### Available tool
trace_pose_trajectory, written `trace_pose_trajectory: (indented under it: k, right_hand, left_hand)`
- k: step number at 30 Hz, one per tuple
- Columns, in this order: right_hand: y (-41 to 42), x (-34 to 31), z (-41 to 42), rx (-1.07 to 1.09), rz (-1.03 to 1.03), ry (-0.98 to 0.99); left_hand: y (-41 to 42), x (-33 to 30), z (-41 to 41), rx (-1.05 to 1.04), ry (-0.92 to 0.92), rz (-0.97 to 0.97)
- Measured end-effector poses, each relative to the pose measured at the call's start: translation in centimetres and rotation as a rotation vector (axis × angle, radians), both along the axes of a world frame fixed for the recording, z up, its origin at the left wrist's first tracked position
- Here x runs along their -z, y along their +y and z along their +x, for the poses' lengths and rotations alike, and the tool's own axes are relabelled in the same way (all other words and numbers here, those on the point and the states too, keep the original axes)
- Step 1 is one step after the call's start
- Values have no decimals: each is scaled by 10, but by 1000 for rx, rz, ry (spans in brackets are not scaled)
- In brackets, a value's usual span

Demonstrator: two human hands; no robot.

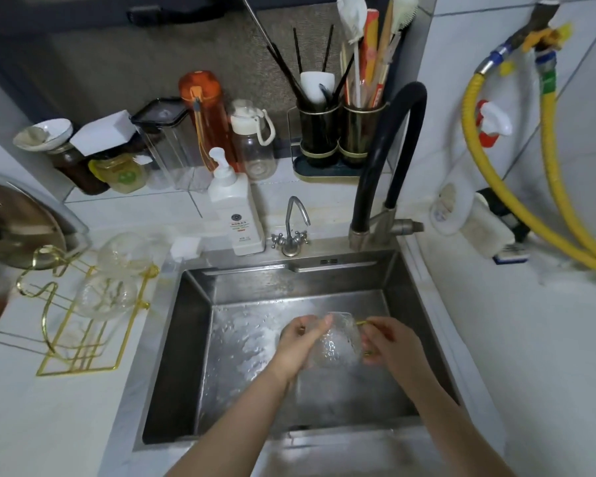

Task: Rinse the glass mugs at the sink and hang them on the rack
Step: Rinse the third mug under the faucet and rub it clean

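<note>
Together, hands point(344, 342) around mug point(338, 342)

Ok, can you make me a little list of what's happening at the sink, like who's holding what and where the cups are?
being held: glass mug, over the sink
left hand: grips the mug's body
right hand: pinches the mug's gold handle
already on the rack: two glass mugs
rack's place: counter left of the sink
tap: no stream visible
soap bottle: behind the sink
</note>
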State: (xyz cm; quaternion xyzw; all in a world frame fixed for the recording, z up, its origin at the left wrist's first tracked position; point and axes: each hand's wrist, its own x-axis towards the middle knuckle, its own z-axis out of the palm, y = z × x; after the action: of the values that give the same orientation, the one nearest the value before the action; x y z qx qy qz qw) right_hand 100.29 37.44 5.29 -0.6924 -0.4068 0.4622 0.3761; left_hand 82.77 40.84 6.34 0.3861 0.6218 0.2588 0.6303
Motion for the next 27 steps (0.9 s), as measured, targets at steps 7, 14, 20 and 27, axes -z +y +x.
trace_pose_trajectory:
  k: [7,14,20,27]
  right_hand:
    - [-1,6,-17,159,-81,68]
    - [-5,17,-22,222,-114,104]
    - [-11,21,-30,32,-106,29]
    - [-25,15,-31,-181,-64,48]
  left_hand:
    - [-5,-1,1,31,-56,-162]
    - [-13,17,-11,-86,-62,-82]
    - [-17,25,-18,-182,-79,-140]
    - [-16,25,-16,-218,-46,-229]
